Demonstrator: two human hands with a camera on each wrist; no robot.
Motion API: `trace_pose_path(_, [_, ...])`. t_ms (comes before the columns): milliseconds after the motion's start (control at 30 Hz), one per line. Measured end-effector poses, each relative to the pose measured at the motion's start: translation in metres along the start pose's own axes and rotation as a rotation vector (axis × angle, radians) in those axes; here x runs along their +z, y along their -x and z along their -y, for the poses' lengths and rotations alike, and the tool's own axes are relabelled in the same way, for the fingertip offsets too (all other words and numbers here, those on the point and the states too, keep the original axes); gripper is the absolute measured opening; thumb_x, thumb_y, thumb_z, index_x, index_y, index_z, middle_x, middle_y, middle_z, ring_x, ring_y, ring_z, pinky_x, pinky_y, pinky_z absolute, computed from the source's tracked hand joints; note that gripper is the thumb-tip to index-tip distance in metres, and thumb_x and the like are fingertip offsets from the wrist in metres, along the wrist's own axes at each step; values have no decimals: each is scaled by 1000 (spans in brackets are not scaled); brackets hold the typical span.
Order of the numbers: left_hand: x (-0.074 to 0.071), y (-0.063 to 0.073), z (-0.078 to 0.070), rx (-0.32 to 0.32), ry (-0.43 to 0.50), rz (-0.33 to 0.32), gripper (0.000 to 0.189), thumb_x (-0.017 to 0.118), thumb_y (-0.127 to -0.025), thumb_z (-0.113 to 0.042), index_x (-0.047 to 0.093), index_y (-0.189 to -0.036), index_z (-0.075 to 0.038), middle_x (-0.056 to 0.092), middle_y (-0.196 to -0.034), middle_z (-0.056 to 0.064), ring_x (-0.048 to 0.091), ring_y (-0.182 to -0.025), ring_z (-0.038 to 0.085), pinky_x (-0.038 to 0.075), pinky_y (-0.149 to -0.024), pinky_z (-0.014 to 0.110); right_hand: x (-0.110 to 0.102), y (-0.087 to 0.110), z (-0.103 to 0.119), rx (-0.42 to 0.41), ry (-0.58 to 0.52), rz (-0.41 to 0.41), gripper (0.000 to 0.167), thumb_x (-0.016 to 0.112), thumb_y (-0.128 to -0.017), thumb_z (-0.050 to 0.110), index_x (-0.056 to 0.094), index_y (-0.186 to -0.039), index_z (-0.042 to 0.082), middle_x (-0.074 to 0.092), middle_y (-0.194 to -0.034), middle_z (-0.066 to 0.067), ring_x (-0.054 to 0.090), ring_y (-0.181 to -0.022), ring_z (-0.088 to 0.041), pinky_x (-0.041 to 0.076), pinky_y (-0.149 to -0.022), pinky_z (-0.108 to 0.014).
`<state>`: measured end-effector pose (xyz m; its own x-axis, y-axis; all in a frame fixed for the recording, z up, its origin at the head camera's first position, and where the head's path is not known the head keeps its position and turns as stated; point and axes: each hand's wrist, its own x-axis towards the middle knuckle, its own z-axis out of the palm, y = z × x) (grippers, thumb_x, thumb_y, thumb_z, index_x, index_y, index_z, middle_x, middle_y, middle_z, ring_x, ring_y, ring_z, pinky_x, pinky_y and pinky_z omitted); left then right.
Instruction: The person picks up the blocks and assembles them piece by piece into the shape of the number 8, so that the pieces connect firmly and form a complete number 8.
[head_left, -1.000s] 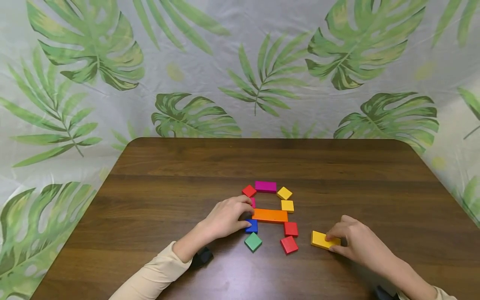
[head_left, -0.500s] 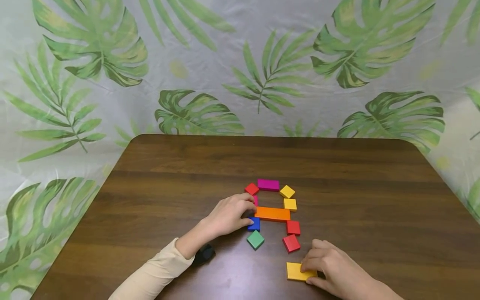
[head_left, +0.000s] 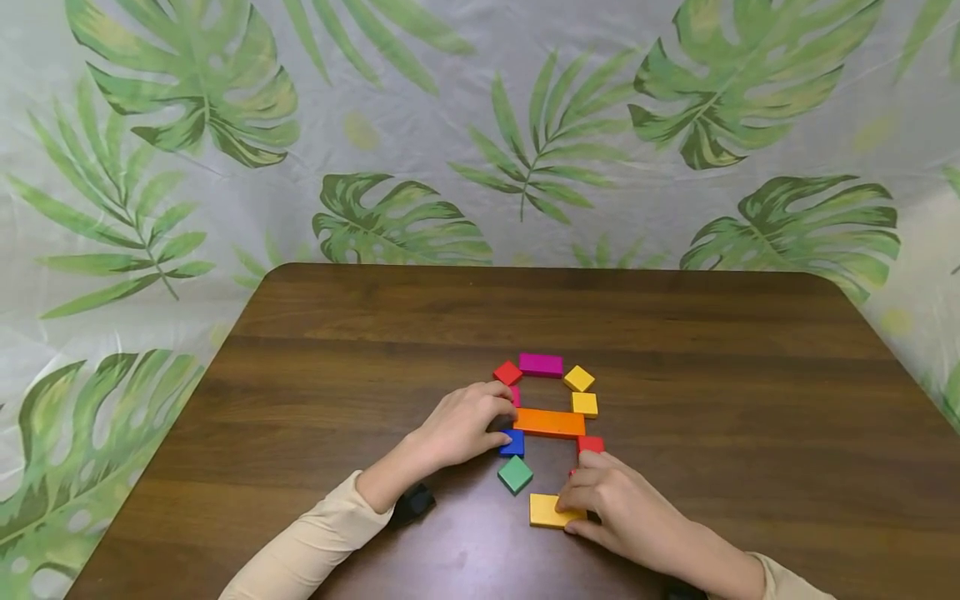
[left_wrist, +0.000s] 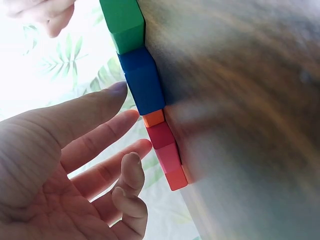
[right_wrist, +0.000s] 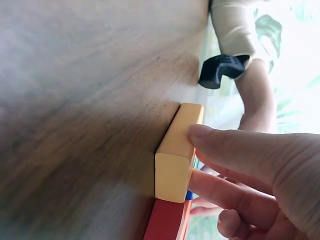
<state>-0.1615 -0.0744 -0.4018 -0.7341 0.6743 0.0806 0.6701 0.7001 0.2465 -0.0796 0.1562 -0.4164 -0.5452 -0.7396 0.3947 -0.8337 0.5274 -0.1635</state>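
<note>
My right hand [head_left: 622,508] pinches a long yellow block [head_left: 546,511] near the thumb and fingertips; it lies flat on the table below the other blocks. In the right wrist view the thumb is on the yellow block [right_wrist: 175,155]. The left hand [head_left: 463,425] rests beside the ring of blocks, its fingers loosely extended. Its thumb touches or nearly touches the blue block [head_left: 513,444], and its fingertips are by the orange block [head_left: 551,422] and the mostly covered pink block [head_left: 516,395]. The lower red block is largely hidden behind the right hand.
A green block [head_left: 515,475] lies below the blue one. Farther up sit a red block [head_left: 507,373], a magenta block [head_left: 541,365] and two small yellow blocks [head_left: 579,379]. Another red block [head_left: 590,444] is under the orange one's right end. The wooden table [head_left: 337,350] meets a leaf-patterned curtain [head_left: 405,100].
My right hand has carried the long yellow block from the right side toward the front, then leftward and up to below the two columns. The left hand has stayed at the blue block.
</note>
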Motion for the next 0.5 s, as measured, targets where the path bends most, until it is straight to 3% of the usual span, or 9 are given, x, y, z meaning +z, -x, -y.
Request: trace_pose_path(500, [0, 2, -2, -9, 15, 8, 22, 73, -80, -28, 72, -99, -17, 63, -109, -2, 59, -98, 15, 51, -85, 29, 5, -10, -4, 9, -4, -9, 21, 85, -62, 25, 71, -76, 19, 65, -76, 15, 42, -76, -2, 33, -70, -15])
